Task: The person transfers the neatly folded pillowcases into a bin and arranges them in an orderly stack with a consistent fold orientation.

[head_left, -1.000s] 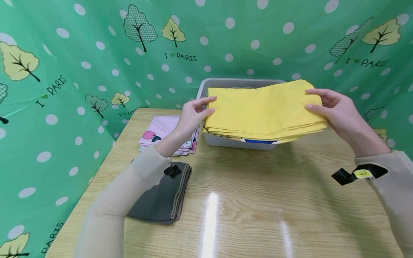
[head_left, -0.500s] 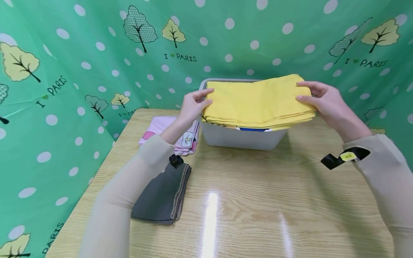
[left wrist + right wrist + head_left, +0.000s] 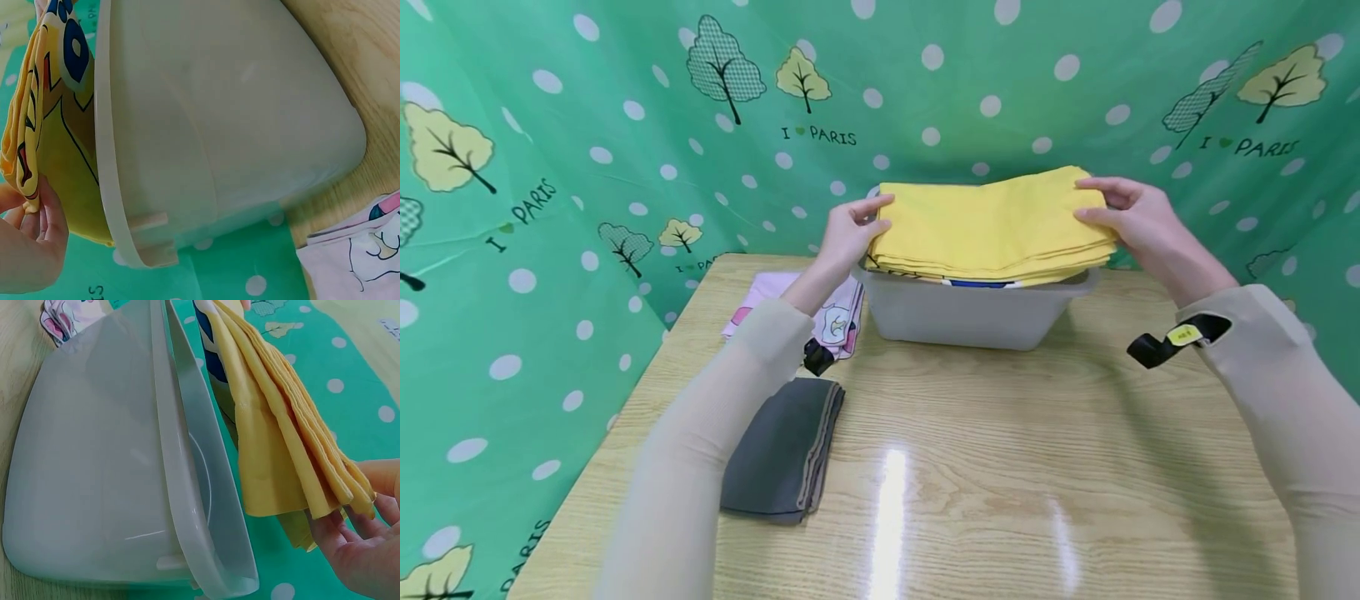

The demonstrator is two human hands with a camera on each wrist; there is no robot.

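Note:
A folded yellow cloth [image 3: 985, 225] in several layers, with a blue and black print on its underside, spans the top of a grey plastic bin [image 3: 955, 312]. My left hand [image 3: 846, 237] pinches its left end, thumb on top, as the left wrist view shows with the fingers [image 3: 53, 215] under the fold. At the other end my right hand [image 3: 1131, 217] grips the right edge. In the right wrist view the cloth [image 3: 275, 444] hangs above the bin's rim [image 3: 178, 462], its layers fanned at the held end. Most of the bin's inside is hidden beneath the cloth.
Left of the bin lies a folded pink printed cloth [image 3: 775, 287], partly behind the left forearm. Nearer on the wooden table [image 3: 1000, 467] is a folded dark grey cloth [image 3: 782, 450]. A green dotted curtain [image 3: 925, 92] hangs close behind the bin.
Both hands have carried the yellow cloth back and slightly left, so it sits farther over the bin. More of the bin's front wall shows now. The pink and grey cloths have stayed put.

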